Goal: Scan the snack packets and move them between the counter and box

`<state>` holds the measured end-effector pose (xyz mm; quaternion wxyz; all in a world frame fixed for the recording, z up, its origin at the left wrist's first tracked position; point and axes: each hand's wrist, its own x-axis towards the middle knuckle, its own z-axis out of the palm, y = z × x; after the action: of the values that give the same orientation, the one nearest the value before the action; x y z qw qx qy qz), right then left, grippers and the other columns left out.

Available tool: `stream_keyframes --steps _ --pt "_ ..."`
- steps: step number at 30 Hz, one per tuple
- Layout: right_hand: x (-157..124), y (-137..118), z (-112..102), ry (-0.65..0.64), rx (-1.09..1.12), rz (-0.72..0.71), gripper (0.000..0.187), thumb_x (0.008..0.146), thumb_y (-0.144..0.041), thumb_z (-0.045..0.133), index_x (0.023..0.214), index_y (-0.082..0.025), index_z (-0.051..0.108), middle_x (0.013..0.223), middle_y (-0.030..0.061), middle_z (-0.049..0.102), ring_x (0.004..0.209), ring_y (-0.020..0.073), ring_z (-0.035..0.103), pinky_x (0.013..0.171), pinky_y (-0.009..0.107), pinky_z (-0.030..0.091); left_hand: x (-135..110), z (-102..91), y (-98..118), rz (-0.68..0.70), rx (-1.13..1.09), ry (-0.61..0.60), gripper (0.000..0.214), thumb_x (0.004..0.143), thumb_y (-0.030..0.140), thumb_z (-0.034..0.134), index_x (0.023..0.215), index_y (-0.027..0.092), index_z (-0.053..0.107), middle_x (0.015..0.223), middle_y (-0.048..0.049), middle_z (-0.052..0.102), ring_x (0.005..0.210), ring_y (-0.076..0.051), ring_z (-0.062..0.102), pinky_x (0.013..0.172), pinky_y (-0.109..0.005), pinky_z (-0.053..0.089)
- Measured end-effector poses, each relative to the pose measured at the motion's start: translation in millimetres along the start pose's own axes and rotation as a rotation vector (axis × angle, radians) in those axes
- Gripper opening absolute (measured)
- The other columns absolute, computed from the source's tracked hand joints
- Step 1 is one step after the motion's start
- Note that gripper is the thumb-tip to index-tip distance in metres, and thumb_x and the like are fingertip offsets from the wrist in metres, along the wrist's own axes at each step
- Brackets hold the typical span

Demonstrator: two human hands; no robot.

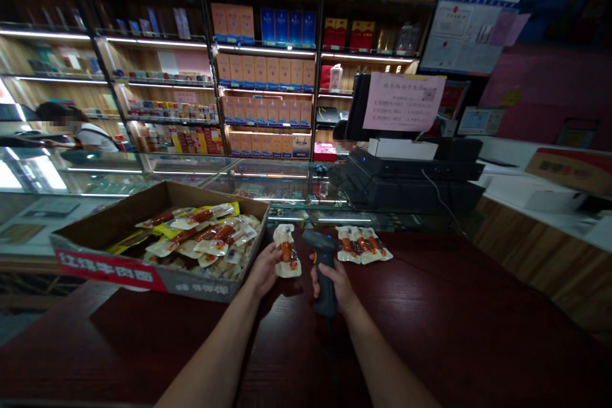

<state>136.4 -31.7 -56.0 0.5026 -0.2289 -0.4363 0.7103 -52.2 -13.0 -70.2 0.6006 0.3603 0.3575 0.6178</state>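
Note:
My left hand point(264, 271) grips a clear sausage packet point(285, 251) by its left edge, holding it upright just above the dark red counter point(459, 325). My right hand point(335, 284) is wrapped round the handle of a dark handheld scanner point(321, 268), whose head points at the packet from the right. A cardboard box point(115, 229) holding several similar sausage packets point(201, 236) sits to the left of my left hand. A few more packets point(363, 245) lie flat on the counter beyond the scanner.
A black cash register with a monitor point(406, 166) and a pink notice point(404, 102) stands behind the counter. Glass display cases point(157, 172) run to the left. Lit shelves of boxed goods point(265, 76) fill the back wall. A person point(90, 134) sits at far left.

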Motion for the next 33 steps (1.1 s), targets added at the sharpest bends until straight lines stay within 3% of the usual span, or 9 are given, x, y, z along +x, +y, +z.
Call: stream_keyframes --steps 12,21,28,33 --pt "0 0 -2 0.003 -0.091 0.005 0.039 0.066 -0.037 0.069 0.095 -0.014 0.056 0.054 -0.0031 0.059 0.035 0.0103 0.052 0.035 0.021 0.045 16 -14.2 -12 0.290 0.410 0.123 0.060 0.061 0.034 0.066 0.115 0.015 0.051 0.105 -0.0098 0.066 0.096 -0.023 0.062 0.085 -0.034 0.047" --pt "-1 0 0 0.005 -0.109 -0.001 0.035 0.068 -0.038 0.068 0.091 -0.015 0.053 0.053 -0.0042 0.058 0.034 0.0098 0.051 0.033 0.020 0.044 16 -15.9 -12 0.298 0.442 0.116 0.059 0.061 0.036 0.065 0.114 0.015 0.051 0.102 -0.0096 0.067 0.095 -0.022 0.063 0.084 -0.034 0.047" --pt "-1 1 -1 0.005 -0.119 0.006 0.031 0.069 -0.035 0.066 0.089 -0.016 0.052 0.053 -0.0046 0.058 0.034 0.0093 0.051 0.034 0.020 0.044 10 -9.7 -5 0.246 0.485 0.140 0.057 0.061 0.038 0.065 0.112 0.015 0.052 0.089 -0.0061 0.069 0.089 -0.023 0.064 0.077 -0.031 0.049" --pt "0 1 -1 0.010 -0.113 -0.001 0.034 0.069 -0.036 0.066 0.092 -0.014 0.054 0.053 -0.0040 0.058 0.034 0.0095 0.051 0.033 0.020 0.044 13 -12.2 -7 0.257 0.385 0.120 0.060 0.058 0.037 0.069 0.111 0.015 0.052 0.099 -0.0096 0.068 0.094 -0.024 0.063 0.081 -0.034 0.049"
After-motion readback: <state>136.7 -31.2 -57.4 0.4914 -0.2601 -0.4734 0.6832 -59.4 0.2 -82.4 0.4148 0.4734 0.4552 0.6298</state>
